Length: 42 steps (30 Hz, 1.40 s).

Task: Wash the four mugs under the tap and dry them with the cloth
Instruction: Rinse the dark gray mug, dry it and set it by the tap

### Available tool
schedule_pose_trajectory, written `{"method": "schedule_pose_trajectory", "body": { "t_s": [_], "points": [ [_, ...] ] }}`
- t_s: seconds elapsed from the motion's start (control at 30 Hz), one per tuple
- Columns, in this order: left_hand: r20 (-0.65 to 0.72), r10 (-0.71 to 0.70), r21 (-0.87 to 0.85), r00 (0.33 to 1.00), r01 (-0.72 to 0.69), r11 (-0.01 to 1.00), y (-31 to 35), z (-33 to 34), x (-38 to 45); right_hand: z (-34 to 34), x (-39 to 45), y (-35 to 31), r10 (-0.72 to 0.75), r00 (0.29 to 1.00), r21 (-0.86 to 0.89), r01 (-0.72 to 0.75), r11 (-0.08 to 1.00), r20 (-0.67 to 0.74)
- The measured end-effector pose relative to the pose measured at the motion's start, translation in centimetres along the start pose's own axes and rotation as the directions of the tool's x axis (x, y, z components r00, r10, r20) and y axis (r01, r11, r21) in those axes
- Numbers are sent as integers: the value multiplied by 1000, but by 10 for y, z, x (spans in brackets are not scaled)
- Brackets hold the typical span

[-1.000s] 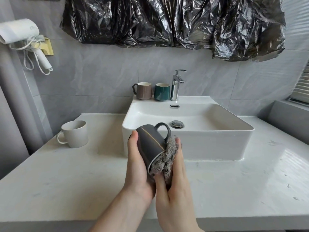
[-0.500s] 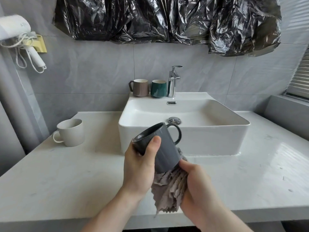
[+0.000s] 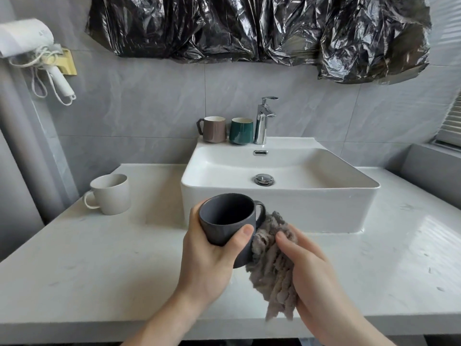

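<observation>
My left hand [image 3: 209, 255] grips a dark grey mug [image 3: 225, 224] upright over the counter, in front of the sink, its mouth facing me and its handle to the right. Beside it my right hand [image 3: 314, 273] holds a bunched grey-brown cloth [image 3: 270, 265] against the mug's right side, below the handle. A white mug [image 3: 112, 194] stands on the counter at the left. On the sink's back ledge, left of the chrome tap [image 3: 263, 121], stand a brown mug [image 3: 214, 129] and a green mug [image 3: 241, 131]. No water runs from the tap.
The white basin [image 3: 274, 211] sits on a pale counter [image 3: 87, 270] that reaches left and right of it. A white hair dryer [image 3: 27, 43] hangs on the wall at upper left. Black plastic sheeting [image 3: 249, 28] covers the wall above the tap.
The dark grey mug has been turned from upside down and tilted to upright with its mouth toward me. The cloth has shifted from the mug's rim to its right side.
</observation>
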State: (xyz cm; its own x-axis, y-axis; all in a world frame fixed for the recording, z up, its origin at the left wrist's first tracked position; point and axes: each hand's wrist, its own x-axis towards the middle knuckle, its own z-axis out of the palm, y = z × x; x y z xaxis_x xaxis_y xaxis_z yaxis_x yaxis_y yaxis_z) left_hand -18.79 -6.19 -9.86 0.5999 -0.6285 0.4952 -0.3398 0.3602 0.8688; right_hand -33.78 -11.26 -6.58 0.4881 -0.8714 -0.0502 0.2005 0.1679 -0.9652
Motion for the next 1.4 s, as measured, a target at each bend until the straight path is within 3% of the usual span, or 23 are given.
{"method": "schedule_pose_trajectory", "body": {
  "t_s": [0.1, 0.2, 0.3, 0.47, 0.6, 0.73, 0.83, 0.87, 0.97, 1.1, 1.27, 1.33, 1.4],
  "points": [
    [40, -40, 40, 998, 39, 998, -6, -2, -4, 8, -3, 5, 29, 996, 45, -33, 998, 79],
    [254, -125, 2, 959, 129, 992, -9, -10, -6, 2, -1, 4, 9, 998, -14, -8, 1000, 58],
    [399, -81, 84, 913, 51, 995, -9, -23, -6, -5, 1, 3, 13, 999, -56, -10, 998, 51],
    [401, 38, 264, 915, -155, 952, -15, -31, -3, -11, -4, -8, -43, 998, -57, 45, 997, 47],
    [315, 132, 356, 940, -246, 901, -31, -34, 0, -12, -5, -29, -227, 973, -194, 233, 953, 52],
    [246, 268, 424, 931, -352, 835, -40, -27, 0, -2, 11, -21, -371, 906, -524, 422, 740, 206],
    [202, 350, 443, 915, -404, 800, -47, -21, 4, -1, 26, -4, -434, 816, -784, 535, 315, 382],
    [185, 365, 442, 913, -409, 799, -50, -20, 5, -1, 29, -3, -436, 813, -808, 526, 263, 387],
    [128, 356, 428, 926, -375, 822, -56, -19, 7, 3, 35, -2, -397, 851, -846, 464, 264, 343],
    [140, 387, 421, 911, -408, 810, -64, -16, 9, 18, 42, 1, -265, 815, -827, 554, 95, 516],
    [127, 420, 410, 899, -433, 802, -68, -20, 13, 31, 55, -12, -9, 792, -792, 610, -30, 610],
    [144, 438, 407, 887, -457, 791, -68, -21, 13, 35, 58, -15, 91, 806, -808, 589, -14, 585],
    [157, 448, 412, 880, -471, 780, -68, -20, 12, 36, 58, -21, 169, 824, -841, 536, 72, 540]
  ]
}}
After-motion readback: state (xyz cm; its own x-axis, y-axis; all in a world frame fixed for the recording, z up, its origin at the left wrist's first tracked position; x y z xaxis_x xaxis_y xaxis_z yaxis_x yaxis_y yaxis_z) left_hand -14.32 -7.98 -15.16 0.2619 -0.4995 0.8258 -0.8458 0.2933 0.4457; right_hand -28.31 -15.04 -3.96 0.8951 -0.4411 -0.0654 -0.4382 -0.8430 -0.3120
